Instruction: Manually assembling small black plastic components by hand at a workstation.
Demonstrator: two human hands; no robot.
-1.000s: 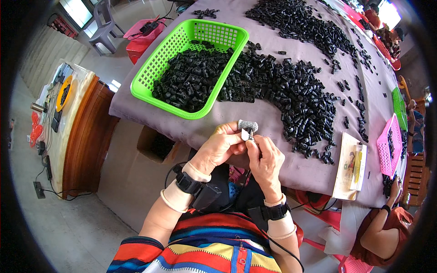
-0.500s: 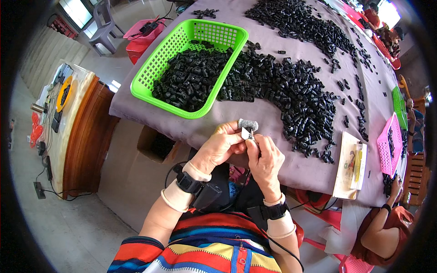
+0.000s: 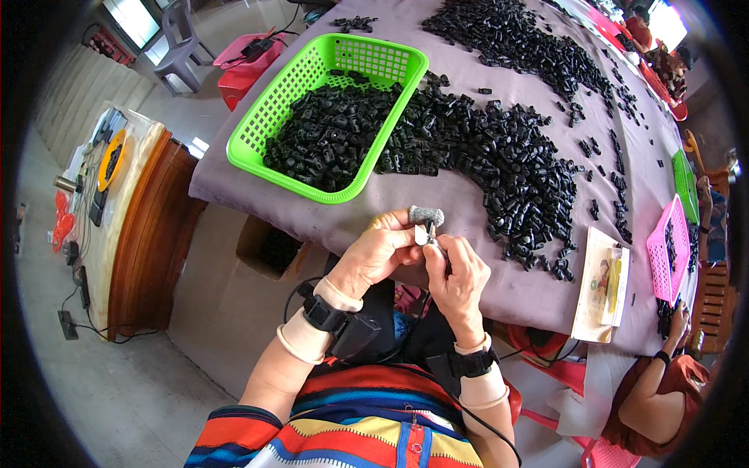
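My left hand (image 3: 384, 248) is closed in a pinch on a small black plastic part (image 3: 430, 228), with a grey fabric cover (image 3: 427, 215) round one fingertip. Close to that part a small white flat piece (image 3: 421, 234) shows between the hands; I cannot tell which hand holds it. My right hand (image 3: 459, 273) presses thumb and fingers together against the lower end of the same spot, and what it grips is mostly hidden. Both hands are in front of the table's near edge. A large pile of similar black parts (image 3: 507, 164) lies just beyond them.
A green basket (image 3: 328, 195) of black parts stands on the cloth-covered table (image 3: 437, 191), left of the pile. A booklet (image 3: 591, 292) lies at the right. Farther right are a pink basket (image 3: 677, 234) and a co-worker's hand (image 3: 679, 321). An open carton (image 3: 253, 251) sits below.
The white piece has turned slightly between my fingers. My right hand has shifted a little; both hands stay in about the same place.
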